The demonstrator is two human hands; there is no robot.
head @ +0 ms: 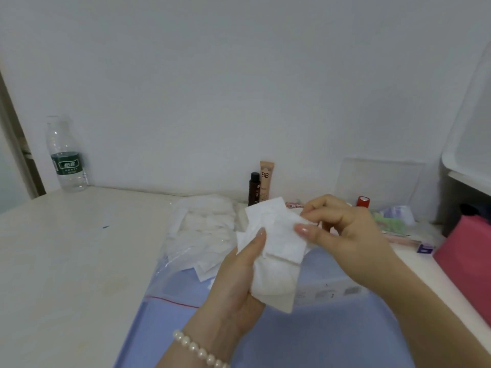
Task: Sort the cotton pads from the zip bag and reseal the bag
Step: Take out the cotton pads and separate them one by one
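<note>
My left hand (236, 285) grips a stack of white square cotton pads (276, 251) above the table, thumb pressed on the front of the stack. My right hand (342, 235) pinches the right edge of the top pad between thumb and fingers. Behind and left of my hands, a clear zip bag (186, 251) with a red seal line lies on the table. It holds several more white pads (207, 224), and its mouth faces me and is unsealed.
A light blue mat (318, 333) covers the table in front of me. A water bottle (66, 155) stands far left by the wall. A dark bottle (253, 188) and a BB cream tube (266, 181) stand at the back. A pink box (467, 264) and small cosmetics (393, 221) lie right.
</note>
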